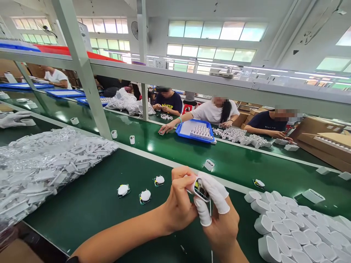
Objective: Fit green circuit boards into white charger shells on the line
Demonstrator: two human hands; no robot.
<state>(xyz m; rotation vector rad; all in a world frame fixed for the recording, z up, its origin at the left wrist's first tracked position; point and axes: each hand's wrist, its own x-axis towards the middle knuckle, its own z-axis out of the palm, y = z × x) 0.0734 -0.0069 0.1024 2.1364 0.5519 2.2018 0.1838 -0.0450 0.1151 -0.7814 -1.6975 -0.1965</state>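
Note:
My left hand (182, 199) and my right hand (219, 208) meet over the dark green table, both closed round one white housing (201, 190). Its open end faces me and shows a circuit board with a yellow part inside. White finger covers are on the thumb and fingers of my right hand; my left hand is bare. To the left lie three small circuit boards with white round tops: one (123, 190), another (145, 196) and a third (159, 180).
Many white housings (298, 226) stand at the right. A heap of white parts in plastic (55, 160) covers the left. Beyond, a green belt (164, 146) carries housings, a board (258, 183) and a blue tray (181, 133). A co-worker's hand (167, 128) reaches over it. A gloved hand (12, 119) shows far left.

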